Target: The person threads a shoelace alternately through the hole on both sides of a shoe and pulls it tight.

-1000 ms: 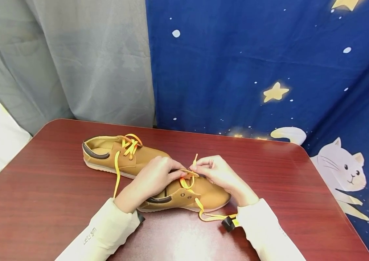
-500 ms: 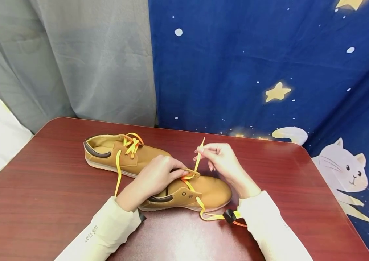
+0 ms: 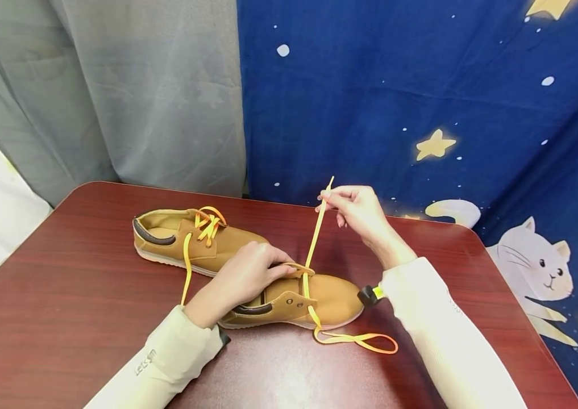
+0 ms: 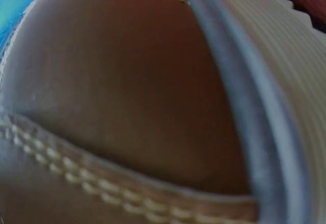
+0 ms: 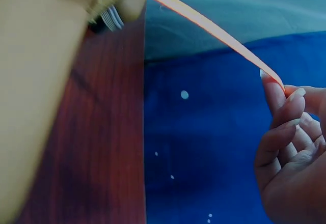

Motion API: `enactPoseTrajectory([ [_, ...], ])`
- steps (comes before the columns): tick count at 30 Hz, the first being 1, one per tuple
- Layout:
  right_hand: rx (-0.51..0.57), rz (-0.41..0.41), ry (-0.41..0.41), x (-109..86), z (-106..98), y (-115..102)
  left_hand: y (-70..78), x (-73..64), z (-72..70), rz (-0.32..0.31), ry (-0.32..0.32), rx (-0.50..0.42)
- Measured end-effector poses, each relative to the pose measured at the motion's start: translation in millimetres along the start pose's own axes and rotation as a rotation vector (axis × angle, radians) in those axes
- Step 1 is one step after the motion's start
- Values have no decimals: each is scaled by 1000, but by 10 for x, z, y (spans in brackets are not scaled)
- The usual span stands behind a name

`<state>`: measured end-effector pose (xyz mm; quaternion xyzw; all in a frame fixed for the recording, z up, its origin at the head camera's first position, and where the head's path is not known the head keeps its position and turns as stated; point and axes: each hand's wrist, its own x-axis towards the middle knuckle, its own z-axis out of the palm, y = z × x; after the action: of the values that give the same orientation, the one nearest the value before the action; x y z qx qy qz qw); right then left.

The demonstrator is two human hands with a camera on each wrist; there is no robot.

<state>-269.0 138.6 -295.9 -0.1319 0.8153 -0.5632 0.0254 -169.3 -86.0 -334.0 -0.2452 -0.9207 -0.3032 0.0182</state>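
Note:
A tan shoe [image 3: 339, 296] with a partly threaded yellow-orange shoelace [image 3: 316, 236] lies nearest the person, toe to the right. My left hand [image 3: 248, 271] reaches over its opening and pinches the far eyelet flap [image 3: 298, 267] between thumb and fingers. Up and to the right, my right hand [image 3: 364, 211] pinches the shoelace near its tip, and the lace runs taut down to that flap. The right wrist view shows the same lace [image 5: 214, 28] stretched to the fingertips. Only blurred brown shoe leather [image 4: 127, 81] and a ribbed sole edge fill the left wrist view.
Behind the near shoe lies a second tan shoe [image 3: 199, 250], its lace through the eyelets and one end hanging down the side. The near shoe's other lace end [image 3: 365, 339] loops on the red-brown table [image 3: 63, 295]. Grey and blue curtains [image 3: 329, 102] hang behind.
My right hand has risen up and away from the shoe, drawing the lace through the flap into a long straight stretch. The lace across the tongue has straightened. My left hand stays put.

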Motion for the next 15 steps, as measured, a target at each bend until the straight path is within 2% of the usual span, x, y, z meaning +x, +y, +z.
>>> enactPoseTrajectory([
  [10,-84,5,19,211,-82,-157,10,-8,-7,8,-7,12],
  [15,-90,2,47,269,-127,-265,11,-11,-10,14,-9,10],
])
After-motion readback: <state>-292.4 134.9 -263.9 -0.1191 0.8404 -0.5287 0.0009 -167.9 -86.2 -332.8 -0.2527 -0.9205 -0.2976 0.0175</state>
